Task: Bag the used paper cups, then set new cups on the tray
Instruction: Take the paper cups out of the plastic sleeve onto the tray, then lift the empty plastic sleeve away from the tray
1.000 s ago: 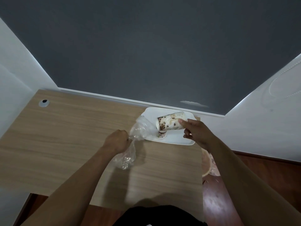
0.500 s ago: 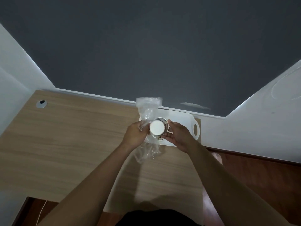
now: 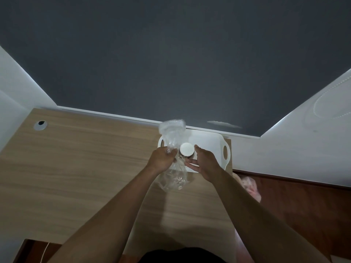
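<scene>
Cup [image 3: 186,149] stays upended | left hand [image 3: 161,158] grips bag [image 3: 171,147] | no legible print

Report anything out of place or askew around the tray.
A patch on the dark wall just above the white tray looks scuffed or peeling. A crumpled pinkish bag lies on the floor beside the desk. Nothing looks spilled.

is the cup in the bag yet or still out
Still out: the paper cup sits bare beside the plastic bag, white end toward the camera.

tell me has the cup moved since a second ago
Yes. The paper cup swung from lying sideways over the tray's middle toward its left end, base now facing up.
</scene>
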Tool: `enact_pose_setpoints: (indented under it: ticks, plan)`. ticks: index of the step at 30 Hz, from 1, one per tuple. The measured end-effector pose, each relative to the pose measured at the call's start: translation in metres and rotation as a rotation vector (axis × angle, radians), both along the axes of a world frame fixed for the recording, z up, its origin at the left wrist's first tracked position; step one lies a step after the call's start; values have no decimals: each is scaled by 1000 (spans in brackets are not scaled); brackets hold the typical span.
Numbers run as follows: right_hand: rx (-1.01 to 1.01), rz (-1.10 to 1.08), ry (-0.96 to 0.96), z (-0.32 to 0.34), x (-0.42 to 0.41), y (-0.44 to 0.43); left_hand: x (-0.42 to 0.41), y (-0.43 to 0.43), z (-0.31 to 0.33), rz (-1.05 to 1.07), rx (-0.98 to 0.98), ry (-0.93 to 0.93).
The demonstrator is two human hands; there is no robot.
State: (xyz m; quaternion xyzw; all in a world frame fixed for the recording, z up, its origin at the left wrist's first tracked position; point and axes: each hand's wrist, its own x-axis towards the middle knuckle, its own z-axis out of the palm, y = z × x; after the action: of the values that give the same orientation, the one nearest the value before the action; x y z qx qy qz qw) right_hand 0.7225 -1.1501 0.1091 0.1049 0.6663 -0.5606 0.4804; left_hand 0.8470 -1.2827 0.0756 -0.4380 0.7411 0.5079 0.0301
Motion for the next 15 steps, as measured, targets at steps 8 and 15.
enact_pose_setpoints:
  ticks: [8, 15]
  plan:
    - [39, 52, 21, -1, -4, 13, 14, 1, 3, 55, 7, 105]
    - [117, 360, 325, 5, 5, 31, 41, 1, 29, 201, 132, 367]
